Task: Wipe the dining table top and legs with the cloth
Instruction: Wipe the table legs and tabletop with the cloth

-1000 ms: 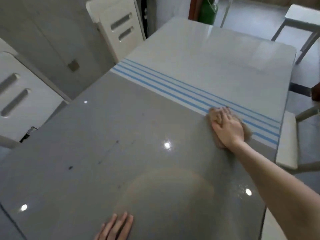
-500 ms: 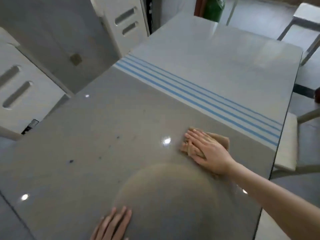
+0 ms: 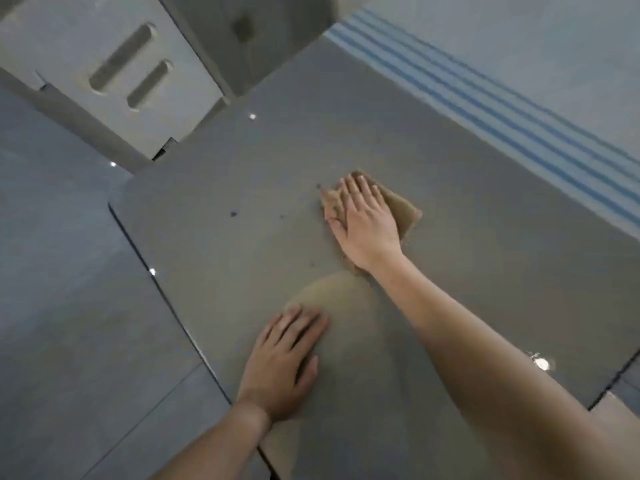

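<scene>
Right hand: laid flat on the cloth, fingers straight and close together, pointing to about 11 o'clock. The palm presses down and no finger curls round the fabric.

The cloth is on the grey part of the table top, mostly hidden under that palm. A pointed flap sticks out at the hand's 3 o'clock. A smaller bunched bit shows at its 10 o'clock, beside the thumb.

Cloth's look: tan, soft, crumpled, ragged in outline. Picture too blurred for weave or stitching.

Left hand: at 7 o'clock from the right hand, well apart from the cloth. It rests flat on the table top with fingers spread, holding nothing, near the table's left edge.

Table top is glossy, with small glints of light. Dark specks lie at 9 o'clock from the cloth, and one more sits just off its 11 o'clock corner.

Blue stripes cross the top at 2 o'clock, with paler surface beyond them. A white chair with two slots stands past the table at 10 o'clock. Grey tiled floor at 9 o'clock.
</scene>
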{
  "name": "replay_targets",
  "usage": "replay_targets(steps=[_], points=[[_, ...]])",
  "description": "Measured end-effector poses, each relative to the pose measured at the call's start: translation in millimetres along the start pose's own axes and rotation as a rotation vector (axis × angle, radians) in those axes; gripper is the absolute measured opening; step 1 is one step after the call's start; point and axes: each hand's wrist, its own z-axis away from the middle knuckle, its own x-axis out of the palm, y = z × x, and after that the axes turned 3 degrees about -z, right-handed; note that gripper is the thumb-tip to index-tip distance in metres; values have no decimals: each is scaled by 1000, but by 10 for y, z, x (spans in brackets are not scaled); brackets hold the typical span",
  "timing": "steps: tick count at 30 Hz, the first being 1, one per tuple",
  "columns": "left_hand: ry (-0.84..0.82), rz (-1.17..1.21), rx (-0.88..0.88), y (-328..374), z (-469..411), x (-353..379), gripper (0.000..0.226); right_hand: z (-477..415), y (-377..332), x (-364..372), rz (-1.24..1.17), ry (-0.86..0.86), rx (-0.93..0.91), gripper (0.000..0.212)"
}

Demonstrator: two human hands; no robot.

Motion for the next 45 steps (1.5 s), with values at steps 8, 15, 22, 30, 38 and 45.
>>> replay_targets(steps=[8, 15, 22, 30, 38, 45], points=[[52, 8, 2, -20, 3, 28, 62, 715, 1268, -479, 48, -81, -160, 73], [51, 14, 20, -37, 10, 30, 62, -426, 1154, -598, -35, 186, 754, 74], [42, 35, 6, -21, 27, 6, 62, -119, -504, 164, -1, -31, -85, 66], [53, 52, 22, -35, 9, 23, 63, 354, 1081, -416, 61, -12, -23, 72], [67, 83, 37, -39, 11, 14, 65, -826, 176, -206, -49, 120, 602, 69], [30, 59, 42, -44, 17, 41, 48, -83, -1275, 482, 1, -73, -180, 65]])
